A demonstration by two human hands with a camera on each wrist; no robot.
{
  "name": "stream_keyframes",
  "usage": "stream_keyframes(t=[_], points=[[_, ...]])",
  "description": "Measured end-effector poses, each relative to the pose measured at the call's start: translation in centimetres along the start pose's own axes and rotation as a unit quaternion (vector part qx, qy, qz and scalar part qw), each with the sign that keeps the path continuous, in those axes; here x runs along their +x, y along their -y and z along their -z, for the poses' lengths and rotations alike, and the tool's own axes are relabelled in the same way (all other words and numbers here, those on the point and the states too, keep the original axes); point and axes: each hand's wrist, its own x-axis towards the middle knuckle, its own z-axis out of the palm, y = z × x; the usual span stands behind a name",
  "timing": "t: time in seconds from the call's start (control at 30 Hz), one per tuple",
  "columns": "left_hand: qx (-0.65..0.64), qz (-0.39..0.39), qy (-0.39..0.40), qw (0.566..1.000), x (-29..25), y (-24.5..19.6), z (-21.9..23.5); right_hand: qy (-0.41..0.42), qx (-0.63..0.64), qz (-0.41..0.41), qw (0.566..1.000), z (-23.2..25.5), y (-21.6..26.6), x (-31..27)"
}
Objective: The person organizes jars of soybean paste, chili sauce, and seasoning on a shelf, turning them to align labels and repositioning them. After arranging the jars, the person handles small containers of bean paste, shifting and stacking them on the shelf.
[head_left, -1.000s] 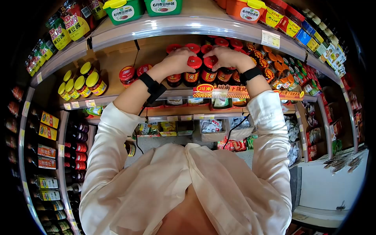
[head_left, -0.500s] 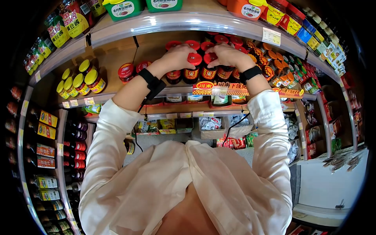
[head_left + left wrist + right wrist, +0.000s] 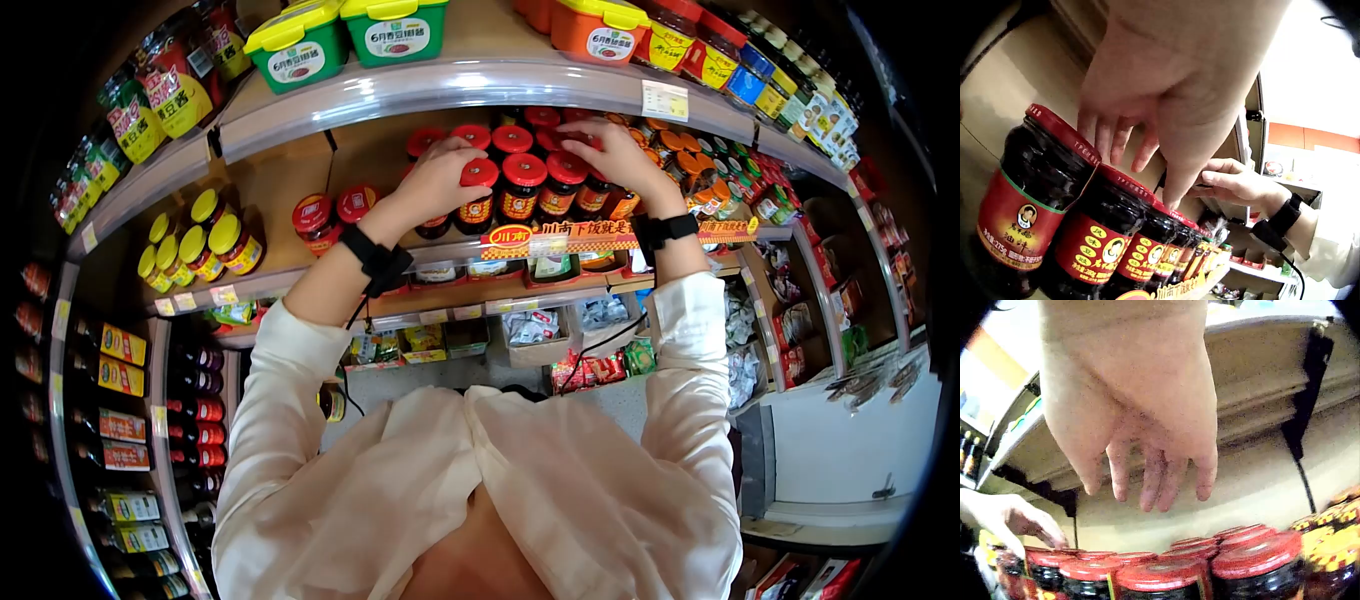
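Note:
Red-lidded jars of dark sauce stand in close rows on the middle shelf. My left hand lies over the left jars, its thumb at the lid of a front jar; in the left wrist view the fingers of that hand hang relaxed behind the lids. My right hand is over the right part of the rows. Seen from the right wrist, this hand hangs above the lids with fingers loosely spread and nothing in them.
Yellow-lidded jars and two red-lidded jars stand to the left. Orange-lidded jars are on the right. Above runs a shelf edge with green tubs; a red and yellow label strip lines the front.
My right hand has come off the front lids and moved right, with its fingers raised. My left hand has shifted slightly left and down in view, along with the camera's view.

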Motion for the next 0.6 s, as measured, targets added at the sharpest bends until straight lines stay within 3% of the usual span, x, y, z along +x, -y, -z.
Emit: stream_keyframes(t=[0.1, 0.4, 0.47, 0.6], points=[[-0.026, -0.019, -0.023, 0.999, 0.1, -0.4, -0.4, 0.009, -0.017, -0.116, 0.993, 1.8, -0.9, -1.6], [-0.071, -0.046, -0.019, 0.996, 2.2, -3.5, -0.7, 0.068, -0.032, -0.078, 0.994, 2.8, -3.6, -2.7], [-0.057, -0.046, -0.015, 0.997, 2.9, -4.1, -0.7, 0.100, -0.033, -0.126, 0.986, 3.4, -3.8, -2.7], [-0.009, -0.080, -0.040, 0.996, 5.0, -3.9, -2.8, 0.168, -0.027, -0.092, 0.981, 4.0, -5.1, -2.1]])
